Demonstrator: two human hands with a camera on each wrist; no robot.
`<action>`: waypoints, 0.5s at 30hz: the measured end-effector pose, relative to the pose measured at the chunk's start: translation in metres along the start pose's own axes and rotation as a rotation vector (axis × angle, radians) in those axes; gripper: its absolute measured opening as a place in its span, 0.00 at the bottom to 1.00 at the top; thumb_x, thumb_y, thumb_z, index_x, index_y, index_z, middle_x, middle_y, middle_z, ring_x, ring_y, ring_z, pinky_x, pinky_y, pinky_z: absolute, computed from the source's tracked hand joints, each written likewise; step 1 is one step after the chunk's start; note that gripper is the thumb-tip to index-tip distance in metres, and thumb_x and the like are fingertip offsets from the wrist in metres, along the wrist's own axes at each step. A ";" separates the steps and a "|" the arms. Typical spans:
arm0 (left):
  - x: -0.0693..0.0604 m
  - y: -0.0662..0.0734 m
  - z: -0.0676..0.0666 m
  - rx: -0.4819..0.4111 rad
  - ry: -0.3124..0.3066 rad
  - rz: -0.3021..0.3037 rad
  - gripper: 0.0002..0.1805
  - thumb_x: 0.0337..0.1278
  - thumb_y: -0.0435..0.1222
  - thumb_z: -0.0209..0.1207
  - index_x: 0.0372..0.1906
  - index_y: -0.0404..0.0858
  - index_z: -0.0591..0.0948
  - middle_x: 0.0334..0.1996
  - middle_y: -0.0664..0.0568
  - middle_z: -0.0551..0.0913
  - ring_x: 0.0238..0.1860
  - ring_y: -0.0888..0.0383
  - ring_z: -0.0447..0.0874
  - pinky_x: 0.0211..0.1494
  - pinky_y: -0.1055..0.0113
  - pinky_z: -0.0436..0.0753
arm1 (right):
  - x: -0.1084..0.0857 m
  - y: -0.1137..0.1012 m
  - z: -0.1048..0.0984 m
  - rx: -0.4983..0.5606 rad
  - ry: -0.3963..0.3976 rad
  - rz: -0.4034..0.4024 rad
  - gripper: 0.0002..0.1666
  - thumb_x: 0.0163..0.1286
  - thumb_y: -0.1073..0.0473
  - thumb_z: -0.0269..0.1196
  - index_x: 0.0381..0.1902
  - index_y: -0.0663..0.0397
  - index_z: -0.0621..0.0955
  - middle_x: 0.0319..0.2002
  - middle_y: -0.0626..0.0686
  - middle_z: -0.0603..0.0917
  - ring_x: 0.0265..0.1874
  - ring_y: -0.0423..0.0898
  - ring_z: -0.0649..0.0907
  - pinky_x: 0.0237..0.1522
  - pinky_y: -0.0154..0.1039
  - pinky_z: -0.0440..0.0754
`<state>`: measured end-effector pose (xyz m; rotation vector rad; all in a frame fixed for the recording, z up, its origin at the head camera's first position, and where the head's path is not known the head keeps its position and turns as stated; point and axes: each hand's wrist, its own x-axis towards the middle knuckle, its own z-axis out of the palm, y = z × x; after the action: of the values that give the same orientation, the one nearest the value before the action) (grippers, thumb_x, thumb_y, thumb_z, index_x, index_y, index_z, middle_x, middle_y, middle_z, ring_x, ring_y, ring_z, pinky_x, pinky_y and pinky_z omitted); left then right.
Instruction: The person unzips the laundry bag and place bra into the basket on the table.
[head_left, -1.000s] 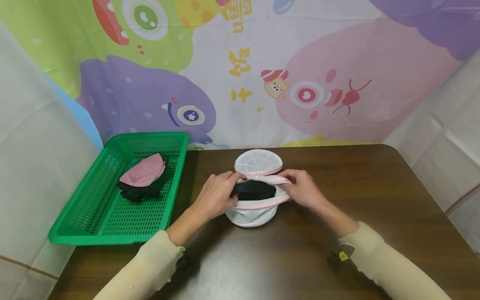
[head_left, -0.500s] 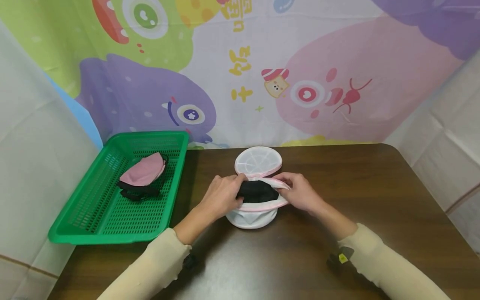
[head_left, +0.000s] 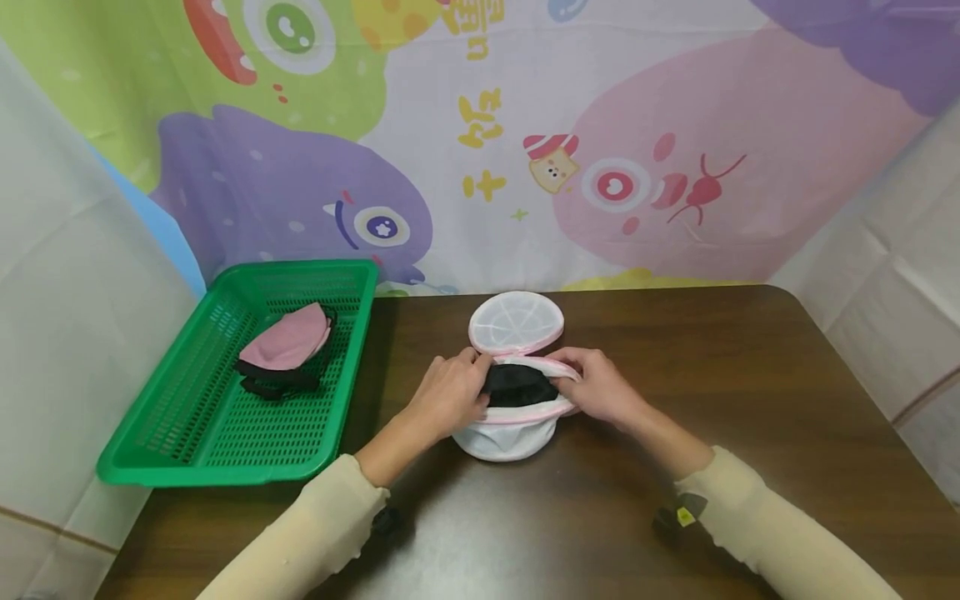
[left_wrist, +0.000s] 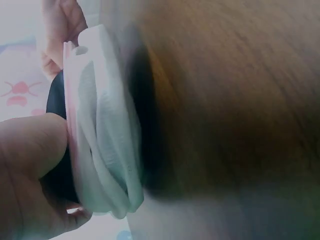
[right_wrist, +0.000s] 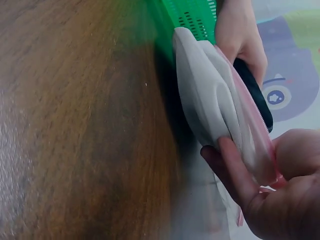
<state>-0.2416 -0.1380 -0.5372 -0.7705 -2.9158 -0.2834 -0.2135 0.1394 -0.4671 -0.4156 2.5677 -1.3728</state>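
A round white mesh laundry bag (head_left: pixel 506 442) with a pink zip stands on the table, its lid (head_left: pixel 517 323) folded back behind it. Inside the mouth lies a black folded cloth item (head_left: pixel 519 387), its exact kind unclear. My left hand (head_left: pixel 448 392) holds that item at its left end, thumb in front and fingers behind; the fingertips are partly hidden. With my right hand (head_left: pixel 600 385) I pinch the bag's right rim. In the right wrist view, the fingers (right_wrist: pixel 237 172) press the bag's outer side, with the thumb at the zip edge.
A green perforated plastic basket (head_left: pixel 217 477) stands at the left of the brown table (head_left: pixel 720 358). In it lies a pink cloth item (head_left: pixel 288 340) with black edging and straps. A printed curtain (head_left: pixel 480 233) hangs behind the table.
My left hand has moved slightly right with the black item, which now sits further into the bag's mouth. The right hand keeps its pinch on the rim, almost in place.
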 end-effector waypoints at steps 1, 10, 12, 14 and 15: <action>-0.001 0.003 -0.002 0.006 0.002 -0.002 0.25 0.61 0.42 0.77 0.58 0.42 0.81 0.49 0.44 0.91 0.43 0.43 0.93 0.44 0.46 0.85 | 0.000 0.000 0.000 -0.002 -0.007 -0.001 0.19 0.75 0.73 0.66 0.61 0.64 0.88 0.50 0.62 0.91 0.42 0.49 0.83 0.42 0.34 0.79; -0.020 0.051 -0.081 -0.079 -0.059 -0.076 0.19 0.66 0.30 0.75 0.58 0.35 0.83 0.48 0.42 0.93 0.45 0.42 0.94 0.48 0.44 0.92 | -0.001 -0.003 -0.001 -0.021 0.011 -0.010 0.19 0.73 0.76 0.65 0.59 0.65 0.90 0.51 0.63 0.93 0.43 0.52 0.84 0.47 0.37 0.80; -0.023 0.054 -0.086 -0.096 -0.051 -0.091 0.21 0.66 0.29 0.76 0.60 0.37 0.84 0.52 0.42 0.94 0.49 0.42 0.95 0.51 0.43 0.93 | -0.001 -0.003 -0.001 -0.019 0.012 -0.015 0.19 0.73 0.76 0.65 0.59 0.65 0.90 0.52 0.64 0.93 0.43 0.52 0.84 0.47 0.37 0.81; -0.024 0.054 -0.088 -0.114 -0.033 -0.101 0.23 0.65 0.28 0.76 0.62 0.38 0.85 0.55 0.43 0.94 0.52 0.42 0.95 0.53 0.42 0.93 | -0.001 -0.003 -0.001 -0.019 0.018 -0.022 0.19 0.72 0.76 0.65 0.58 0.65 0.90 0.52 0.64 0.93 0.43 0.52 0.85 0.47 0.36 0.81; -0.025 0.054 -0.089 -0.125 -0.021 -0.103 0.24 0.64 0.28 0.76 0.63 0.39 0.85 0.56 0.44 0.95 0.52 0.42 0.95 0.53 0.42 0.93 | -0.001 -0.003 -0.001 -0.020 0.022 -0.023 0.19 0.72 0.76 0.65 0.58 0.65 0.90 0.53 0.64 0.93 0.43 0.52 0.85 0.47 0.36 0.81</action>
<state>-0.1879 -0.1220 -0.4463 -0.6432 -2.9864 -0.4734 -0.2130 0.1394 -0.4641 -0.4373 2.6044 -1.3680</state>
